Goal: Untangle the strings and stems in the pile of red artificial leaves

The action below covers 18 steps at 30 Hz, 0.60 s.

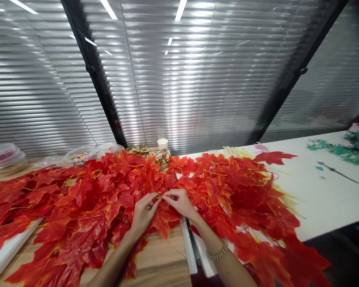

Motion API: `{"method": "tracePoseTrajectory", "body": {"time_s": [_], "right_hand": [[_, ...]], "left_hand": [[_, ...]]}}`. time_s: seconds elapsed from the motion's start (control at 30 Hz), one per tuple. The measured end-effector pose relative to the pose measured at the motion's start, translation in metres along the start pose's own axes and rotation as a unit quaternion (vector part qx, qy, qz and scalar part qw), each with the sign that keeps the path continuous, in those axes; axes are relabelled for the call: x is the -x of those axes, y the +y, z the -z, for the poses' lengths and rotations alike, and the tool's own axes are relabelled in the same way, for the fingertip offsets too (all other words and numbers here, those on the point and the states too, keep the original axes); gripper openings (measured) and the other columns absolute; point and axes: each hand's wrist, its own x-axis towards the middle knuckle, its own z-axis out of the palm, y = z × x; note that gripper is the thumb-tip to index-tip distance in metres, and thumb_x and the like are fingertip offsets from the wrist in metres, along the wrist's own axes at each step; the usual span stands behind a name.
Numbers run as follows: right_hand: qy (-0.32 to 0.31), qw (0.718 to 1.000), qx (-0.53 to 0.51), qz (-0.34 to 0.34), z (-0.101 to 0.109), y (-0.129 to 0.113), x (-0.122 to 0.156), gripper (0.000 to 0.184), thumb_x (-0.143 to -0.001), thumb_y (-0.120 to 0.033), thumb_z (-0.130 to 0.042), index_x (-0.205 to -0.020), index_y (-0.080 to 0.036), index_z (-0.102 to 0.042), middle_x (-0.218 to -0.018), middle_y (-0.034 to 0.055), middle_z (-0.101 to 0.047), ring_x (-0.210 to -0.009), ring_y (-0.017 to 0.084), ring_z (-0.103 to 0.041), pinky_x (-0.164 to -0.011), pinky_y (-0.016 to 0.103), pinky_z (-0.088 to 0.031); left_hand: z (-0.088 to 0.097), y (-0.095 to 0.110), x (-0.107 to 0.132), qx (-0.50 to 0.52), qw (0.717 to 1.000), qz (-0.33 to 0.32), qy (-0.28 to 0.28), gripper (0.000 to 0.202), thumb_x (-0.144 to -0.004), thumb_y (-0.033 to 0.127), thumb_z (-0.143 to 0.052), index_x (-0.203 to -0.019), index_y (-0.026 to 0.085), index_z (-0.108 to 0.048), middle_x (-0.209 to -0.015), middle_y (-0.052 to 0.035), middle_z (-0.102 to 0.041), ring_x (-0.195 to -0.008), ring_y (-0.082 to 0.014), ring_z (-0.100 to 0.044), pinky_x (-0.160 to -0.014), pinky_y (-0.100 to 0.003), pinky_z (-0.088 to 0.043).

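Working from my left, I see a white board (6, 251) at the table's near corner, half buried under the red maple leaves (77, 207), and beyond it some clear plastic tubs (4, 157) against the blinds. The leaves lie spread in a thick heap over the wooden table (164, 267), with thin yellow stems (95, 173) looping among them.

My left hand (143, 213) comes in over the heap, its fingers (153, 201) pinched shut on a small yellow stem end (159, 196) at the middle of the spread. My right hand (181, 202) meets it there, fingers closed on the same little piece from the other side, so both hands touch at one point just above a large leaf. A bead bracelet (217, 252) sits on my right wrist.

Behind my hands stand a paper cup (162, 143) and some gold-coloured bits (161, 158). Further right, the leaves run on over the white table (323, 199), and green sprigs (356, 151) lie well apart at the far right edge.

Judging from this, I am in the middle of the job: one joint is in my fingers, and how many are already done I cannot tell, since the strands overlap. A great many leaves lie on both sides.
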Motion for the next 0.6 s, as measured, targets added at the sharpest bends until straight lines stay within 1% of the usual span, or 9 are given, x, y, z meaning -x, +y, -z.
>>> {"method": "tracePoseTrajectory", "body": {"time_s": [0.07, 0.23, 0.43, 0.6], "right_hand": [[-0.004, 1.0, 0.001, -0.002, 0.0001, 0.0001, 0.0, 0.019, -0.078, -0.028, -0.056, -0.076, -0.015, -0.069, -0.064, 0.0041, -0.064, -0.054, 0.011, -0.051, -0.052, 0.021, -0.039], [-0.004, 1.0, 0.002, -0.001, -0.0009, 0.0021, 0.0001, 0.018, -0.077, -0.027, -0.056, -0.077, -0.014, -0.069, -0.066, 0.0044, -0.065, -0.056, 0.012, -0.053, -0.053, 0.021, -0.041], [0.001, 1.0, -0.001, -0.004, -0.0018, 0.0024, 0.0006, 0.017, -0.077, -0.026, -0.056, -0.077, -0.014, -0.069, -0.065, 0.0043, -0.065, -0.056, 0.012, -0.053, -0.054, 0.021, -0.041], [0.003, 1.0, -0.003, -0.006, -0.0024, 0.0031, 0.0008, 0.017, -0.076, -0.025, -0.055, -0.076, -0.015, -0.068, -0.063, 0.0037, -0.064, -0.054, 0.012, -0.052, -0.052, 0.021, -0.041]], "left_hand": [[-0.0003, -0.0007, 0.0001, 0.006, 1.0, 0.001, -0.009, 0.021, -0.08, 0.027, -0.053, -0.094, 0.016, -0.064, -0.075, -0.0033, -0.065, -0.051, -0.0088, -0.054, -0.048, -0.019, -0.047], [-0.0012, -0.0039, 0.0003, 0.0, 0.999, -0.024, -0.029, 0.02, -0.081, 0.023, -0.052, -0.095, 0.018, -0.064, -0.089, -0.006, -0.067, -0.064, -0.0117, -0.061, -0.058, -0.022, -0.052], [-0.0023, -0.0059, 0.0018, 0.003, 0.999, -0.027, -0.044, 0.021, -0.082, 0.022, -0.049, -0.098, 0.019, -0.063, -0.093, -0.0066, -0.066, -0.069, -0.0127, -0.062, -0.062, -0.024, -0.053], [-0.0022, -0.0053, 0.0017, -0.006, 0.998, -0.032, -0.057, 0.022, -0.083, 0.021, -0.047, -0.099, 0.019, -0.062, -0.095, -0.007, -0.066, -0.07, -0.0127, -0.062, -0.061, -0.024, -0.053]]}}
